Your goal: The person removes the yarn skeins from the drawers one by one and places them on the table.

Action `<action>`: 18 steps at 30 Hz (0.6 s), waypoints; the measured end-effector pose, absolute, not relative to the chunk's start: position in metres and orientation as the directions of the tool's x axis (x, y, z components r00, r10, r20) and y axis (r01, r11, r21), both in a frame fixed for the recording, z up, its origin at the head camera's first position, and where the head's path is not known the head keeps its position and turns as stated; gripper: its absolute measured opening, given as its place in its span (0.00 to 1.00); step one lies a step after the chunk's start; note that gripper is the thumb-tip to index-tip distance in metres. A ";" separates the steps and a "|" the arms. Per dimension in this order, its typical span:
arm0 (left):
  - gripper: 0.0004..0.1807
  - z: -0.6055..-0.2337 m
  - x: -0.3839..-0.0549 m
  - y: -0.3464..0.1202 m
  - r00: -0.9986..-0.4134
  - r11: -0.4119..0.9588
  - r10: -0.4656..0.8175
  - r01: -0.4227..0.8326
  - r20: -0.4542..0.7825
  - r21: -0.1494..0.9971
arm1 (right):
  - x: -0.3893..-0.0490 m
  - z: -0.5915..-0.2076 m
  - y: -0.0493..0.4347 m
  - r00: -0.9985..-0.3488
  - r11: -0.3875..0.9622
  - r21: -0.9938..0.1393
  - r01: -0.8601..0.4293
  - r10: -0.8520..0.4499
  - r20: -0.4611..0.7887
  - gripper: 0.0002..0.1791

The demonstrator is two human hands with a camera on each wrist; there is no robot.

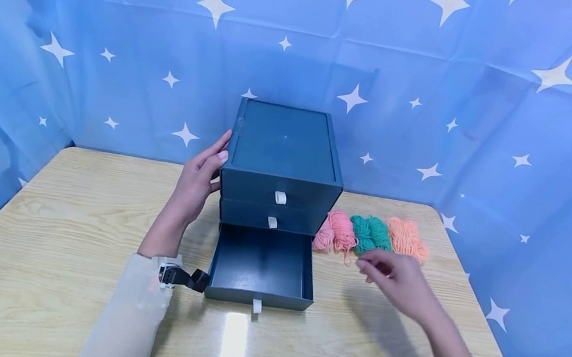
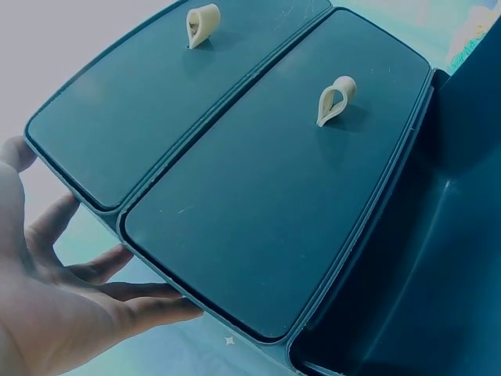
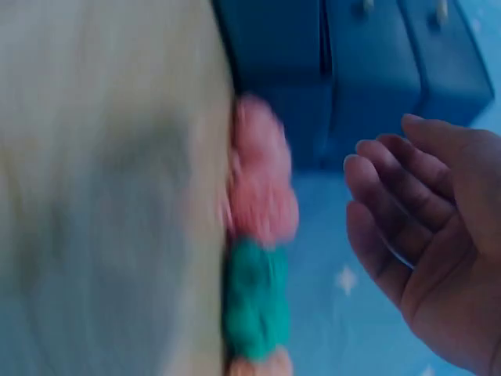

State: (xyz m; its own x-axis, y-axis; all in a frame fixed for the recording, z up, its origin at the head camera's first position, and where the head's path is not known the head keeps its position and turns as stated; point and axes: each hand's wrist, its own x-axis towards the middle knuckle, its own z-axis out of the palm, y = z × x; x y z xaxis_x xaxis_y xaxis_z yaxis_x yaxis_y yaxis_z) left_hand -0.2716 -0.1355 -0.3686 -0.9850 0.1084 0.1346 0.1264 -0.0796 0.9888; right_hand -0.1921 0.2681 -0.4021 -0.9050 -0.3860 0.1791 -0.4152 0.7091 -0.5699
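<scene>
A dark blue three-drawer box [image 1: 285,143] stands at the middle of the table, its bottom drawer [image 1: 262,261] pulled out with a bare floor showing. My left hand [image 1: 195,183] rests against the box's left side, straight fingers touching the side wall in the left wrist view. In front of the yarn, my right hand [image 1: 396,279] hovers over the table with fingers loosely bent and nothing in them. Pink yarn [image 1: 342,230], green yarn [image 1: 371,233] and peach yarn [image 1: 407,238] lie in a row to the right of the box.
The wood-grain table [image 1: 74,225] carries the box and yarn. A blue curtain with white stars [image 1: 293,20] hangs behind and at both sides. White pull tabs, like the bottom one [image 1: 257,306], stick out from the drawer fronts.
</scene>
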 end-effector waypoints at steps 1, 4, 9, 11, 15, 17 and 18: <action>0.27 -0.368 -0.272 -0.136 -0.985 -0.082 0.108 0.127 0.135 0.989 | -0.188 -0.405 0.260 -0.902 0.695 -0.583 -0.420 -0.393 0.182 0.06; 0.27 -0.369 -0.272 -0.135 -0.984 -0.090 0.110 0.127 0.137 0.988 | -0.175 -0.410 0.238 -0.890 0.664 -0.604 -0.441 -0.409 0.200 0.05; 0.28 -0.369 -0.273 -0.135 -0.984 -0.099 0.114 0.123 0.134 0.987 | -0.154 -0.412 0.214 -0.873 0.662 -0.577 -0.479 -0.426 0.236 0.07; 0.28 -0.368 -0.273 -0.135 -0.984 -0.103 0.113 0.124 0.135 0.987 | -0.147 -0.412 0.205 -0.858 0.665 -0.548 -0.507 -0.452 0.245 0.10; 0.28 -0.368 -0.272 -0.136 -0.985 -0.104 0.113 0.122 0.133 0.987 | -0.130 -0.414 0.184 -0.815 0.670 -0.473 -0.572 -0.531 0.234 0.13; 0.28 -0.368 -0.272 -0.136 -0.985 -0.101 0.114 0.119 0.131 0.988 | -0.122 -0.417 0.172 -0.809 0.682 -0.455 -0.573 -0.558 0.182 0.12; 0.28 -0.368 -0.271 -0.136 -0.985 -0.099 0.114 0.119 0.131 0.988 | -0.119 -0.419 0.166 -0.811 0.690 -0.453 -0.565 -0.564 0.152 0.12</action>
